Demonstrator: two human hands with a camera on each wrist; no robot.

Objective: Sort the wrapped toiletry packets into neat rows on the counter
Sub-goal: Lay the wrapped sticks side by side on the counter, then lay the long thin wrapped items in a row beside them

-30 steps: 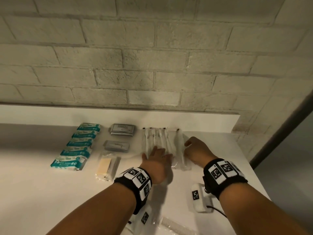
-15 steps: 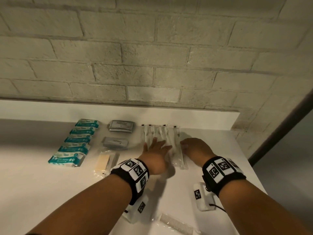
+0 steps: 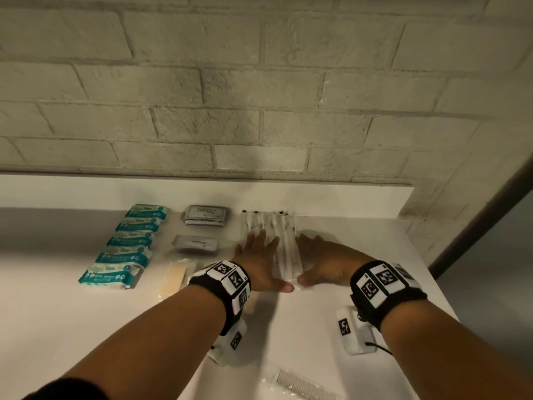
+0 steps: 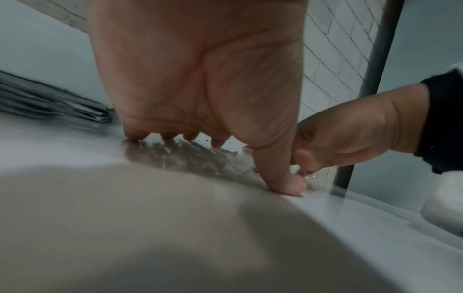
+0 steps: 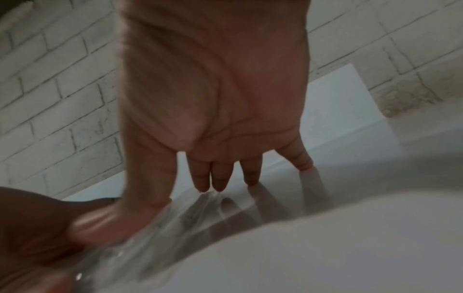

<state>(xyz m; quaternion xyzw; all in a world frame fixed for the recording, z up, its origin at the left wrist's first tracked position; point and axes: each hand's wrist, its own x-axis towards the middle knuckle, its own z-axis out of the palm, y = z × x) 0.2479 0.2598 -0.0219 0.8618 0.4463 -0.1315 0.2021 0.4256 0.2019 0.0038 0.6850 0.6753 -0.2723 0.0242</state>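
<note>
White desk (image 3: 72, 327) carries most of the sort already, by the look of it. Biggest group, at about 10 o'clock from the hands: teal-and-white packets (image 3: 124, 243) in one column of five, each lying crosswise, long axis 9-to-3, the column running 7-to-1 toward the brick wall (image 3: 259, 82). Next, at 11 o'clock: grey sachets (image 3: 206, 215) stacked by the wall, one more grey sachet (image 3: 195, 243) nearer, then a clear-wrapped pale bar (image 3: 173, 278) nearest.

Clear-wrapped sticks (image 3: 287, 241), dark tips toward the wall, lie side by side at 12 o'clock; long axis 6-to-12, near ends toward the person. This row is being squared now, I'd judge. Left hand (image 3: 256, 261) lies flat on its 9 o'clock side, fingers (image 4: 218, 141) straight and slightly spread, tips on the wrap, thumb tip pressed down at the near corner. Right hand (image 3: 326, 264) flat at the 3 o'clock side, fingers (image 5: 220, 178) straight, three close together and the little one apart, tips on the desk by the plastic edge; thumb meets the near corner too.

Left to do: wrapped comb (image 3: 300, 385) at 6 o'clock, near edge, lying diagonal, not in any row.
</note>
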